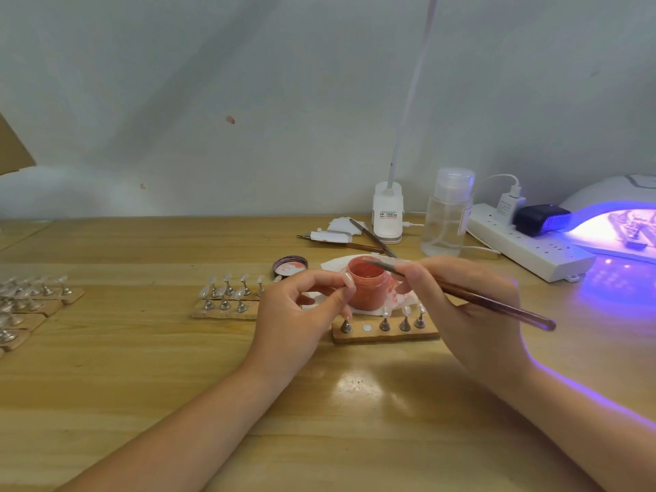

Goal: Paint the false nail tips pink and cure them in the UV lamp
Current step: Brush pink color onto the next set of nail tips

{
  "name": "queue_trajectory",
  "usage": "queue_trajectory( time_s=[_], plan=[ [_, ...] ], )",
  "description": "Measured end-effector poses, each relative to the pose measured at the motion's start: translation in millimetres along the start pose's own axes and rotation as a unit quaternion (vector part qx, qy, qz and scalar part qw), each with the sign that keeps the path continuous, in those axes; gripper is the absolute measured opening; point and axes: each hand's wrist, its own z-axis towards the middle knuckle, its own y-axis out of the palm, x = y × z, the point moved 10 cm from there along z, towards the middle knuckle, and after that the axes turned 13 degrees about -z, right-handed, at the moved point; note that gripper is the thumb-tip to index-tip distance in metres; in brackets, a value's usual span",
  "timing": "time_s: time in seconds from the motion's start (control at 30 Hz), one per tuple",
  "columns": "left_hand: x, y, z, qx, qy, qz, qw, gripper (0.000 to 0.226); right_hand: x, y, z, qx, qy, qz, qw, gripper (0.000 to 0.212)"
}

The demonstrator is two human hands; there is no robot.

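My left hand [301, 307] pinches a small stand bearing a clear false nail tip [348, 280] between thumb and fingers, just left of the open jar of pink gel [367, 287]. My right hand [461, 307] grips a brown nail brush [497, 302], its tip over the jar's mouth. Below the jar lies a wooden holder strip [385, 334] with several nail tips on metal stands and one bare magnet spot. The UV lamp [617, 221] glows purple at the far right with a strip of nails inside.
Further holder strips with clear nail tips [230, 296] lie left of the jar, several more at the far left [25, 307]. The jar's lid [290, 267], spare brushes [362, 239], a clear pump bottle [448, 211], a desk lamp base [387, 214] and a power strip [532, 246] stand behind.
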Motion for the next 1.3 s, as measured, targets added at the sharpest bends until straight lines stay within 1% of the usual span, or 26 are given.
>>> queue_trajectory(
  time_s=[0.03,0.1,0.2,0.37,0.47,0.6,0.67,0.73,0.8,0.83,0.9,0.93,1.03,1.17,1.3],
  plan=[
    [0,0,0,0.000,0.001,0.002,1.000,0.002,-3,1,-1,-0.005,-0.008,-0.010,1.000,0.008],
    [0,-1,1,0.003,0.003,0.007,1.000,0.006,-2,0,-1,-0.005,0.015,-0.002,1.000,0.007],
    [-1,-2,0,0.001,0.002,0.008,1.000,0.013,0,1,-7,-0.001,0.037,0.013,0.999,0.021],
    [1,-1,0,-0.003,0.007,0.018,1.000,0.019,0,9,-12,-0.019,0.032,0.030,0.999,0.043],
    [3,0,0,-0.003,0.004,0.024,1.000,0.017,1,9,-13,-0.017,0.033,0.034,0.999,0.048],
    [3,1,0,-0.004,-0.001,0.026,1.000,0.011,-1,12,-12,-0.019,0.022,0.026,0.999,0.047],
    [3,1,0,-0.004,-0.001,0.021,1.000,0.010,1,12,-14,-0.019,0.036,0.042,0.998,0.049],
    [3,2,0,-0.006,-0.003,0.012,1.000,0.003,4,8,-14,-0.006,0.050,0.064,0.997,0.045],
    [2,1,0,-0.005,-0.002,0.011,1.000,0.004,5,7,-13,0.002,0.053,0.055,0.997,0.039],
    [1,1,0,-0.005,-0.002,0.014,1.000,0.002,5,8,-13,-0.002,0.053,0.047,0.997,0.038],
    [0,0,1,-0.003,-0.001,0.024,1.000,0.008,5,12,-13,-0.015,0.054,0.038,0.998,0.039],
    [0,0,1,-0.002,-0.003,0.023,1.000,0.010,6,12,-14,-0.017,0.061,0.045,0.997,0.038],
    [0,1,1,-0.004,-0.007,0.016,1.000,0.003,11,7,-14,0.008,0.091,0.085,0.992,0.043],
    [-1,0,0,-0.005,-0.013,0.017,1.000,0.005,7,10,-13,0.000,0.079,0.061,0.995,0.036],
    [-1,0,0,-0.003,-0.015,0.008,1.000,0.008,10,7,-14,0.015,0.101,0.083,0.991,0.039]
  ],
)
